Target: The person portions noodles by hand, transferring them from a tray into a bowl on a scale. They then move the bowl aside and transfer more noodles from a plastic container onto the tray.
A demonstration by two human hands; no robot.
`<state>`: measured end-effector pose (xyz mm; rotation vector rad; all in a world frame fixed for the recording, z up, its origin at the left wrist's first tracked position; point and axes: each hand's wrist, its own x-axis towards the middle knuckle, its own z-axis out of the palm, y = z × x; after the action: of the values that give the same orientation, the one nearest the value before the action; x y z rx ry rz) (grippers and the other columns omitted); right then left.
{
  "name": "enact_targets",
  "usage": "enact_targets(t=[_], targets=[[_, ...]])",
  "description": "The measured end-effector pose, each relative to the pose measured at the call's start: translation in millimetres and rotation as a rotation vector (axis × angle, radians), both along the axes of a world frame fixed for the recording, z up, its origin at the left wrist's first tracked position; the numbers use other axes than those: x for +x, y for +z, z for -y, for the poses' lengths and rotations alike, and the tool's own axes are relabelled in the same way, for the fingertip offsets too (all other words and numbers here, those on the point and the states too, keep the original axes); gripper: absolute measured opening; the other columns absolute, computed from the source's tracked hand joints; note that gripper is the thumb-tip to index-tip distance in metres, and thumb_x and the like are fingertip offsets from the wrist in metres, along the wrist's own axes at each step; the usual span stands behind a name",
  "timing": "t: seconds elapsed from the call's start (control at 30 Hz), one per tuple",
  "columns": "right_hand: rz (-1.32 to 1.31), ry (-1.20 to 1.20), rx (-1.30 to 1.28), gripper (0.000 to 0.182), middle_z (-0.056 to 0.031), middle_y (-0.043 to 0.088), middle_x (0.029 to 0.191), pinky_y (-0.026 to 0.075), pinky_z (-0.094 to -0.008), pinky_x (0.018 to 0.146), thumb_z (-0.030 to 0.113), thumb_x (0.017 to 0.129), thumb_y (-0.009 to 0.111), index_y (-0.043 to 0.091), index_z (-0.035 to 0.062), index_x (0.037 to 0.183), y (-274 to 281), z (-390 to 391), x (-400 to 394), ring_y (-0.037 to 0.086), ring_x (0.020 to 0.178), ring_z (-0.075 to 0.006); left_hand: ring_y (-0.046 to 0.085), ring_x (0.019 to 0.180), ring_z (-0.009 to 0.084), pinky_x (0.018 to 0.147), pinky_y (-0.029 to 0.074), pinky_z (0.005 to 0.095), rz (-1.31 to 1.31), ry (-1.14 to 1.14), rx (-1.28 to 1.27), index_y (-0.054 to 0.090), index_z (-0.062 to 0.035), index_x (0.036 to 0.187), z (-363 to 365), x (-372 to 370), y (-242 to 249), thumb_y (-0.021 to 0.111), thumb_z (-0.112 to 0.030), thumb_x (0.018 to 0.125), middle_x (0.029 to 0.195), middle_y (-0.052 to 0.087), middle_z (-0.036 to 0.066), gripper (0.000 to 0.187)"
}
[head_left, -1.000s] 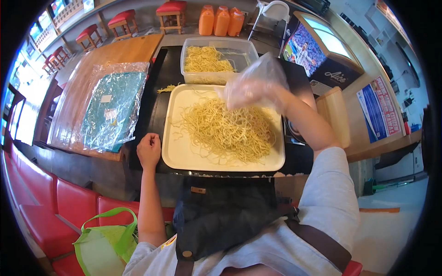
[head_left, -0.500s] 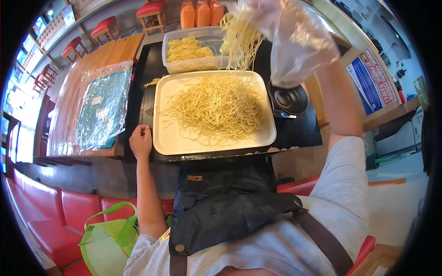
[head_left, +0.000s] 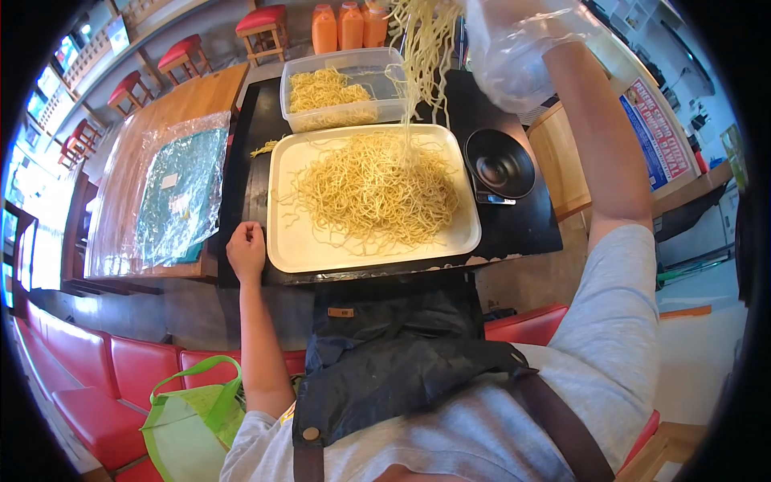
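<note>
My right hand [head_left: 514,24], in a clear plastic glove, is raised at 12 o'clock, closed on a bunch of noodles [head_left: 422,48] hanging straight down, long axis vertical, ends trailing onto the pile on the white tray [head_left: 293,241] below at 6 o'clock. Left hand [head_left: 246,251] is a loose fist holding nothing, on the desk [head_left: 514,229], touching the tray's 9 o'clock edge.

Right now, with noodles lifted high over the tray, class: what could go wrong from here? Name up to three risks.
1. The noodles hang from the gloved right hand above the tray; loose strands could drop outside it, as some already lie on the dark table.
2. They might fall into the bowl beside the tray.
3. The left hand rests at the tray's edge and could nudge it.
</note>
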<state>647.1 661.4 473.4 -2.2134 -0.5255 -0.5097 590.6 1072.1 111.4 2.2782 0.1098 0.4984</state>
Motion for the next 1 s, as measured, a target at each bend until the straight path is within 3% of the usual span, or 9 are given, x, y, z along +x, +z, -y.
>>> enact_targets(t=[0.4, 0.57, 0.7, 0.9, 0.97, 1.0], targets=[[0.19, -0.218, -0.264, 0.036, -0.0091, 0.066, 0.1, 0.047, -0.034, 0.086, 0.034, 0.087, 0.06, 0.063, 0.0066, 0.11, 47, 41, -33, 0.062, 0.096, -0.0203, 0.06, 0.06, 0.0192, 0.058, 0.046, 0.0316, 0.016, -0.005, 0.014, 0.066, -0.0062, 0.083, -1, 1, -2, 0.061, -0.02, 0.083, 0.067, 0.063, 0.008, 0.014], [0.117, -0.323, -0.437, 0.037, -0.0095, 0.066, 0.101, 0.047, -0.0342, 0.087, 0.034, 0.088, 0.06, 0.063, 0.0065, 0.111, 41, 69, -70, 0.062, 0.097, -0.0203, 0.06, 0.059, 0.0181, 0.057, 0.046, 0.0311, 0.031, -0.015, 0.024, 0.066, -0.0051, 0.084, 0, 0, 0, 0.061, -0.019, 0.084, 0.067, 0.062, 0.008, 0.014], [-0.048, -0.394, -0.618, 0.037, -0.0098, 0.066, 0.102, 0.047, -0.0343, 0.087, 0.035, 0.088, 0.059, 0.062, 0.0065, 0.112, -1, 87, -85, 0.062, 0.097, -0.0204, 0.061, 0.06, 0.0175, 0.058, 0.046, 0.0304, 0.034, -0.017, 0.014, 0.066, -0.0048, 0.086, -1, 1, -4, 0.062, -0.019, 0.084, 0.068, 0.063, 0.008, 0.015], [-0.299, -0.436, -0.965, 0.039, -0.0102, 0.066, 0.104, 0.047, -0.0344, 0.088, 0.036, 0.089, 0.058, 0.061, 0.0064, 0.114, -127, 111, -84, 0.061, 0.099, -0.0204, 0.058, 0.06, 0.0117, 0.058, 0.045, 0.027, 0.016, -0.022, 0.022, 0.067, -0.0042, 0.087, -2, 1, -4, 0.061, -0.019, 0.085, 0.067, 0.063, 0.005, 0.015], [-0.315, -0.397, -0.98, 0.039, -0.0103, 0.065, 0.105, 0.047, -0.0345, 0.088, 0.036, 0.089, 0.058, 0.061, 0.0064, 0.114, -157, 125, -82, 0.061, 0.099, -0.0205, 0.058, 0.06, 0.0114, 0.058, 0.045, 0.027, 0.021, -0.024, 0.029, 0.067, -0.004, 0.087, -2, 1, -5, 0.061, -0.019, 0.085, 0.067, 0.063, 0.005, 0.016], [-0.29, -0.299, -0.851, 0.039, -0.0104, 0.065, 0.105, 0.047, -0.0345, 0.088, 0.036, 0.089, 0.058, 0.061, 0.0064, 0.115, -167, 138, -82, 0.061, 0.099, -0.0205, 0.058, 0.059, 0.0114, 0.058, 0.045, 0.027, 0.02, -0.024, 0.027, 0.067, -0.0038, 0.087, -2, 1, -5, 0.061, -0.019, 0.085, 0.066, 0.063, 0.005, 0.016]])
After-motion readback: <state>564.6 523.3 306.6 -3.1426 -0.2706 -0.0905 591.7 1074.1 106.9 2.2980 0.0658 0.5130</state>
